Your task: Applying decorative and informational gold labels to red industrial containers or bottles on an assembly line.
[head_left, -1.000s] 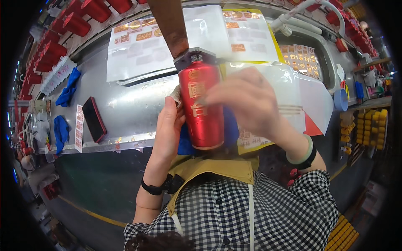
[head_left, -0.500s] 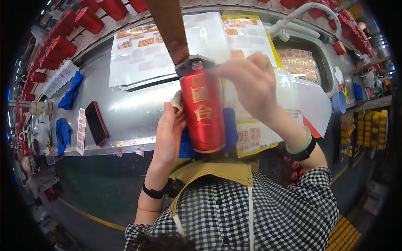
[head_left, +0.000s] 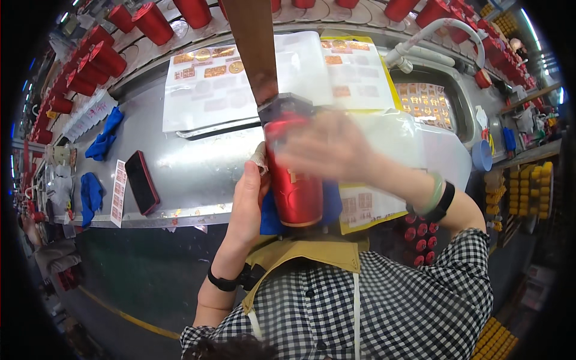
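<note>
A red metallic bottle [head_left: 301,207] with gold characters lies with its neck end against a dark angular holder [head_left: 285,105]. My left hand [head_left: 247,195] is curled against the bottle's left side, thumb raised. A whitish wrinkled piece [head_left: 260,157] shows by that thumb; I cannot tell whether it is a wrapped finger or a held roll. Over the bottle's upper front sweeps my right hand [head_left: 329,144], so blurred that its fingers cannot be made out. It covers most of the gold characters. Under the bottle is a blue pad [head_left: 333,207].
A brown bar [head_left: 255,54] rises from the holder. Sticker sheets [head_left: 207,90] lie behind on the metal bench [head_left: 180,156]. A phone [head_left: 142,183] and blue cloths [head_left: 91,195] are at left. A sink [head_left: 462,90] with a white tap [head_left: 441,24] stands right; red bottles [head_left: 153,24] line the back.
My right hand has moved down and left from beside the bottle's neck onto its front, covering characters that showed before. My left hand stays at the bottle's side.
</note>
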The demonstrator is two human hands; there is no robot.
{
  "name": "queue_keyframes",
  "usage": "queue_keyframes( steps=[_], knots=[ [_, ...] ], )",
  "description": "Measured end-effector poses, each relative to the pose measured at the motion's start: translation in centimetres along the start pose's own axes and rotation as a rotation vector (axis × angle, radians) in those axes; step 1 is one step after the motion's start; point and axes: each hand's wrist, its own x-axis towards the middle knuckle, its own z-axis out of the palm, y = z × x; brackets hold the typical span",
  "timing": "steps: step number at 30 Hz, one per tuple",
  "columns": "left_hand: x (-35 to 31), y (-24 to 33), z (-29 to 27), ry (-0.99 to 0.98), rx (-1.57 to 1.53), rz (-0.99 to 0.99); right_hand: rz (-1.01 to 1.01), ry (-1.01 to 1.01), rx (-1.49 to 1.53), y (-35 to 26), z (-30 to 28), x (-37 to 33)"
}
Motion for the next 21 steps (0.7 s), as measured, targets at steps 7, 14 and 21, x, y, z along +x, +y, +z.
queue_keyframes(
  steps=[7,14,21],
  knots=[
    [0.6,0.2,-0.4,-0.039,0.003,-0.027,0.434,0.038,0.338,-1.7,-0.5,-0.4],
    [1.5,-0.4,-1.1,0.058,0.9,0.604,0.759,0.159,0.12,1.6,-3.6,-1.1],
    [3.0,1.6,-0.6,-0.034,1.256,0.715,0.91,0.128,0.205,-0.6,-5.7,-1.9]
  ],
)
